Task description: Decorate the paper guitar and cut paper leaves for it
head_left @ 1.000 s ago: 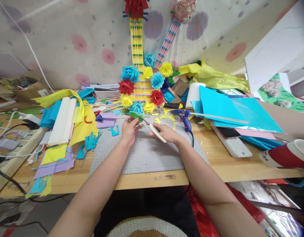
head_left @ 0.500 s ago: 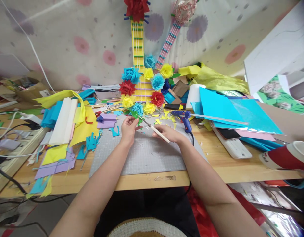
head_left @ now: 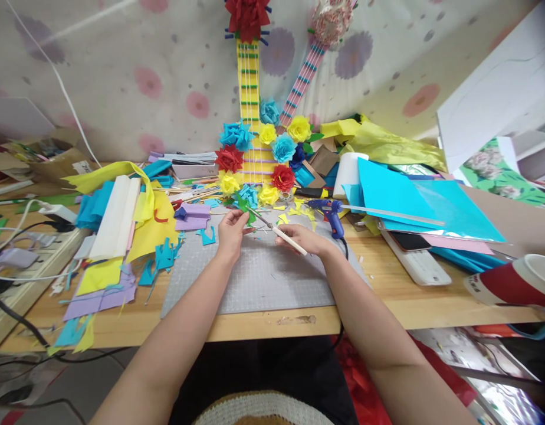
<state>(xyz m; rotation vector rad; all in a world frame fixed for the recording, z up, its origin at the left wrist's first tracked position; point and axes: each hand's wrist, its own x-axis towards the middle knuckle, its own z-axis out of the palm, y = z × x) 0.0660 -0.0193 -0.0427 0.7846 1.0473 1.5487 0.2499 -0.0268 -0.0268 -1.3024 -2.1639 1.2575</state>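
Note:
My left hand (head_left: 233,231) pinches a piece of green paper (head_left: 245,204) above the far part of the grey cutting mat (head_left: 263,283). In my right hand (head_left: 301,239) is a pair of scissors (head_left: 286,238) with white handles, the blades pointing up and left to the green paper. Whether the blades are parted is too small to tell. Just behind my hands stands a yellow paper guitar (head_left: 249,88) trimmed with red, blue and yellow paper flowers. Small yellow paper scraps (head_left: 294,208) lie beyond my right hand.
A blue glue gun (head_left: 329,213) stands right of the mat, its cord running to the table's front edge. Blue sheets (head_left: 400,195), a phone (head_left: 416,260) and a paper cup (head_left: 515,280) are at the right. Crepe paper (head_left: 115,218) and a power strip (head_left: 42,271) lie left.
The green paper between my left fingers has shifted slightly, showing more around the scissor blades. Both hands and the scissors stay almost in place; the whole view has moved a little.

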